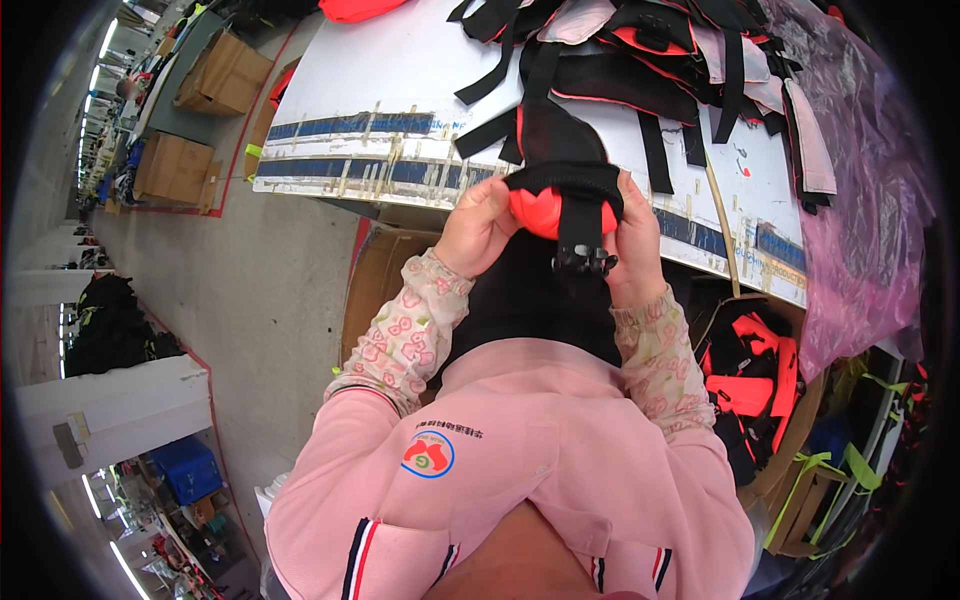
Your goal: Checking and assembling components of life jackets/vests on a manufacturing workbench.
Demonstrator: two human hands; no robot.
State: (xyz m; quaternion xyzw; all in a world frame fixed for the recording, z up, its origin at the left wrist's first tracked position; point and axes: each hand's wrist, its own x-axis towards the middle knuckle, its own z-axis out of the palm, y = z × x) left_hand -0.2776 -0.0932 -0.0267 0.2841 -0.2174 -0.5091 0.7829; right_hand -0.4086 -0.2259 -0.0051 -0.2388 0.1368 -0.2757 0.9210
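Between my hands is a black padded strap piece (562, 135) with a bright red-orange lining (537, 212), held over the table's near edge. My left hand (478, 228) pinches its left side, thumb on top. On the right side my right hand (637, 240) grips the folded black edge. A strip of black webbing runs down the middle, and a black plastic buckle (583, 260) hangs from it at the near end. Beyond, the piece's far end reaches across the white table (350, 90) to a pile of similar black and red padded straps (630, 85).
Under the table on the right, a carton holds red and black pieces (750, 385). Purple plastic sheeting (860, 230) drapes over the table's right end. Cardboard boxes (222, 75) stand at the far left, and a black heap (115, 325) lies left of the aisle.
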